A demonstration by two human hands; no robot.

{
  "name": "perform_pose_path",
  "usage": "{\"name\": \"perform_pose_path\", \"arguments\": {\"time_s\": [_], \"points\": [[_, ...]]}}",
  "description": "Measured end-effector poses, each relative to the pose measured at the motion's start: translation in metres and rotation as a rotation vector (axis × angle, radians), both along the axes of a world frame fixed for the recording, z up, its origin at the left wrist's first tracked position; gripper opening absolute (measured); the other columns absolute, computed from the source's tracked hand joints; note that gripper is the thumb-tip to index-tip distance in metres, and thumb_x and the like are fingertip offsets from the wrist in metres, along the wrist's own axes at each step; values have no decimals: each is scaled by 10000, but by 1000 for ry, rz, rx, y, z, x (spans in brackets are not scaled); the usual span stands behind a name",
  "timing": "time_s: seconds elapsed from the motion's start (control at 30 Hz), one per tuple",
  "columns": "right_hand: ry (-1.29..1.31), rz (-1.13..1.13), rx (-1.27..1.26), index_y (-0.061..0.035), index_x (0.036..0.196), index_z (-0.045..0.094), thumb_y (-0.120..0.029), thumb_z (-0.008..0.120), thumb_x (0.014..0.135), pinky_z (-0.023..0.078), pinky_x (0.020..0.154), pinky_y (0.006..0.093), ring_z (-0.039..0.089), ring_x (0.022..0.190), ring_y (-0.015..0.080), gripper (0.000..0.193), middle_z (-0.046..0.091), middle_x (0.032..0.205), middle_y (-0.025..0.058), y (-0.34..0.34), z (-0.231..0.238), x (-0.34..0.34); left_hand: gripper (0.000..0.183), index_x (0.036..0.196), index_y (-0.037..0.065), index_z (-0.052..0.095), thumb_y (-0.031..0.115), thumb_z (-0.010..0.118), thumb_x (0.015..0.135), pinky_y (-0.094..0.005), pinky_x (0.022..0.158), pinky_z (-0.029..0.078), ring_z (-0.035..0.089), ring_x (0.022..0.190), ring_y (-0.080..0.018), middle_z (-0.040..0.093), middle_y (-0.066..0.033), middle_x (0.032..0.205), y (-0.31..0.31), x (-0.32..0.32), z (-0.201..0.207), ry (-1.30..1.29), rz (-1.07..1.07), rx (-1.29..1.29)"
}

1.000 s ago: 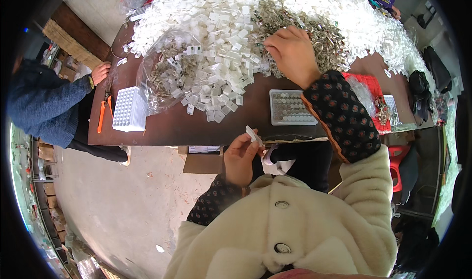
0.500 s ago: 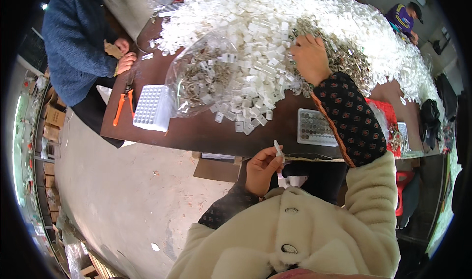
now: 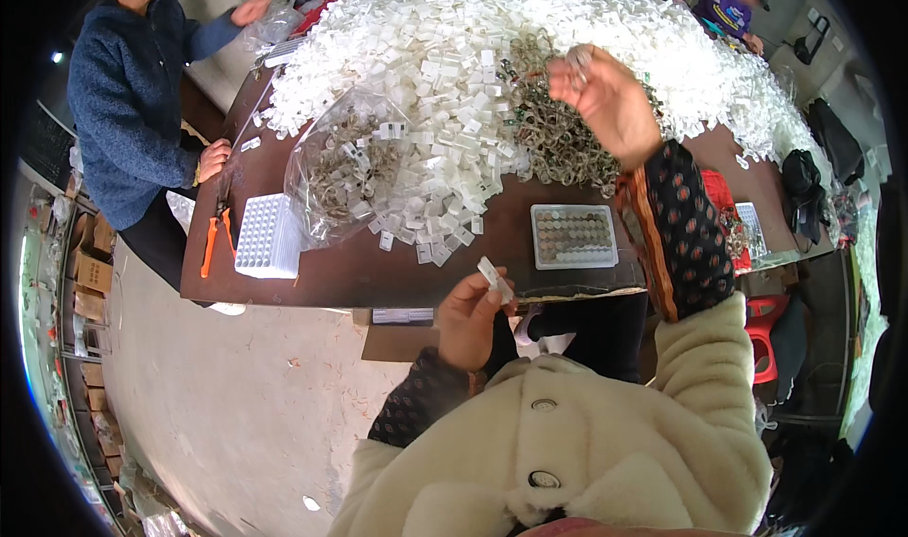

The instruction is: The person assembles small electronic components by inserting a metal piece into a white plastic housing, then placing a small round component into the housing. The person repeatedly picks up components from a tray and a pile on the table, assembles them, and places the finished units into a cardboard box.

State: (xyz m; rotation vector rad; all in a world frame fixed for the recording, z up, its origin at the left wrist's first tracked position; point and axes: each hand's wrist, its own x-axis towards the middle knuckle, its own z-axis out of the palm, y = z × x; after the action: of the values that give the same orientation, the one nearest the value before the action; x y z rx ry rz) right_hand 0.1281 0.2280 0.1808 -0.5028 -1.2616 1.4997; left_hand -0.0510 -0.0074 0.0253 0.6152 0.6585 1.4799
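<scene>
My left hand (image 3: 465, 326) is closed in a pinch on a small white plastic piece (image 3: 490, 274), just off the table's near edge. My right hand (image 3: 615, 102) is raised over a heap of small metal ring-like pieces (image 3: 566, 145). Its thumb and fingers close on a small shiny piece (image 3: 579, 58), blurred, apparently one of those metal pieces. Beside the heap spreads a large pile of white plastic pieces (image 3: 426, 64). Nearer me, a shallow clear tray (image 3: 538, 261) holds rows of small round metal-coloured parts.
On the brown table (image 3: 378, 282) stand a clear bag (image 3: 312, 182) of mixed pieces, a white holed tray block (image 3: 268, 244) and orange-handled pliers (image 3: 210, 244). A red tray (image 3: 719, 201) lies to the right. One co-worker (image 3: 132, 112) stands at left; another (image 3: 726, 9) is at far right.
My right hand has come up out of the metal heap with a small piece in its fingers. My left hand keeps its plastic piece. The left co-worker now reaches toward a bag.
</scene>
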Motion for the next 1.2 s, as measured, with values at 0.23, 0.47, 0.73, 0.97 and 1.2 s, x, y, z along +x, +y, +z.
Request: {"name": "perform_pose_path", "arguments": {"time_s": [0.23,0.47,0.73,0.97,1.2], "points": [[6,214,-186,-73,870,495,-346,600,921,467,701,309,591,716,209,297,580,788,97,-125,-35,4,293,1209,-8,627,82,647,931,-384,956,507,593,1167,-244,511,-187,1403,20,7,42,40,138,324],[64,255,-367,-48,912,518,-161,613,929,495,645,313,583,685,176,149,573,788,72,-174,-56,12,309,1104,-5,667,-79,699,805,-363,940,520,633,1081,-219,594,-163,1262,6,12,54,429,76,459],[-372,351,-441,-13,994,598,-99,642,958,505,649,225,609,697,98,103,627,834,21,-193,-59,33,335,1087,-31,682,-72,729,758,-388,884,511,630,1032,-323,647,-168,1171,-4,-5,59,865,38,839],[-354,224,-342,2,1050,660,-101,633,957,457,627,207,570,730,39,141,645,849,-9,-216,-78,35,372,1058,-8,695,-84,717,695,-376,917,507,644,1026,-286,652,-158,1166,-16,1,48,871,73,718],[-514,-361,438,-6,1022,696,65,703,842,508,638,229,636,710,115,194,665,906,81,-243,-79,28,321,1214,-22,626,78,687,915,-357,828,530,653,955,-206,683,-138,1104,-33,36,17,-46,-42,176]]}}
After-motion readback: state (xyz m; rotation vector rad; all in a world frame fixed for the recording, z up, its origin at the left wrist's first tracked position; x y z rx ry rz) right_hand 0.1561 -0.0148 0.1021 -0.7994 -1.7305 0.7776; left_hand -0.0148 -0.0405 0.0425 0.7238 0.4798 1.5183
